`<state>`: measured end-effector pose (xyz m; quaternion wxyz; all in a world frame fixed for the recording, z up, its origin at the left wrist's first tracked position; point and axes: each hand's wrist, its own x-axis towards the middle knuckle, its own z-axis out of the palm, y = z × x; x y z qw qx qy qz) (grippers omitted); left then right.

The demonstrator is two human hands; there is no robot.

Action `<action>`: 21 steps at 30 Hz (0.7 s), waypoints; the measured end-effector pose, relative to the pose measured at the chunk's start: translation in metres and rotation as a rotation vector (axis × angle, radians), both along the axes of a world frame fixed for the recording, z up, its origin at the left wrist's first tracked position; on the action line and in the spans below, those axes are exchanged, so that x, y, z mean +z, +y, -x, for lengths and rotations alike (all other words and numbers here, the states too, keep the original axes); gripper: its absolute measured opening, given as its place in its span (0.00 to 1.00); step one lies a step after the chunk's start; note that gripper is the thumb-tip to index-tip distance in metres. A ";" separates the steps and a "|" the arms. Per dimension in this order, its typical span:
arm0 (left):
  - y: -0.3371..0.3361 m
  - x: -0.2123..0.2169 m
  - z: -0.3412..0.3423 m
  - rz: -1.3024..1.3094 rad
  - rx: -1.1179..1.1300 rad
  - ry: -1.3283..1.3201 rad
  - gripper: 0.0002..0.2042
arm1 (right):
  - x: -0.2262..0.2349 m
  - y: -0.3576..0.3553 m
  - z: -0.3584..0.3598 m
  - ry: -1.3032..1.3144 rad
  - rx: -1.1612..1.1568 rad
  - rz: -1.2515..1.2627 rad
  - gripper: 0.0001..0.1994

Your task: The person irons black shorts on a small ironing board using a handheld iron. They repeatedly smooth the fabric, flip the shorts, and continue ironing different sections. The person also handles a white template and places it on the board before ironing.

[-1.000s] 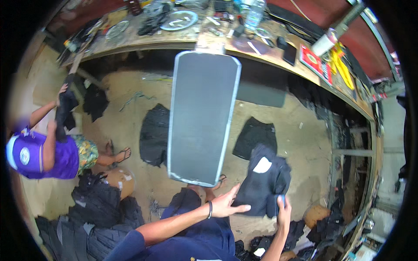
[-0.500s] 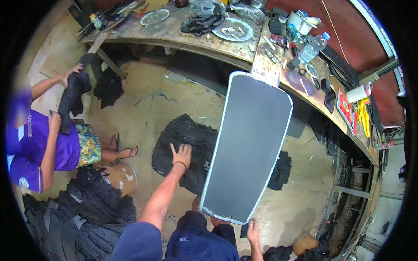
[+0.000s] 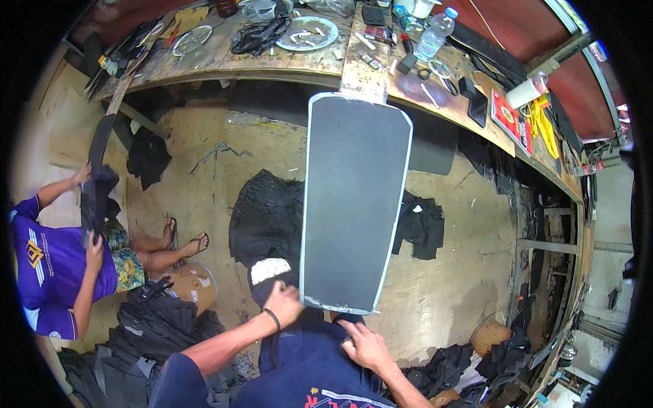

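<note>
Your left hand [image 3: 284,304] had its fingers curled, pinching the black cloth [image 3: 261,292] beside the near left corner of the grey board [image 3: 355,204], likely leaving its white patch [image 3: 271,270] uncovered. Your right hand [image 3: 367,347], fingers loosely spread, was near the board's close end, holding nothing visible. The large pile [image 3: 266,217] lay left of the board, probably for easy left-hand reach; the small pile [image 3: 423,234] lay right. Half a second earlier, your left hand was on the large pile

One grey board [image 3: 357,204] is seen. Two round dishes [image 3: 332,29] [image 3: 182,46], one red booklet [image 3: 507,120] and one white roll [image 3: 522,94] are counted.
</note>
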<state>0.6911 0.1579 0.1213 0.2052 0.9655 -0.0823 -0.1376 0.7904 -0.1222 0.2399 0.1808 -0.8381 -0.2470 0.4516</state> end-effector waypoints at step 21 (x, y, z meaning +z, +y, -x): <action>0.069 0.084 -0.228 -0.053 0.047 -0.691 0.20 | 0.009 0.028 -0.217 -0.372 -0.313 -0.063 0.23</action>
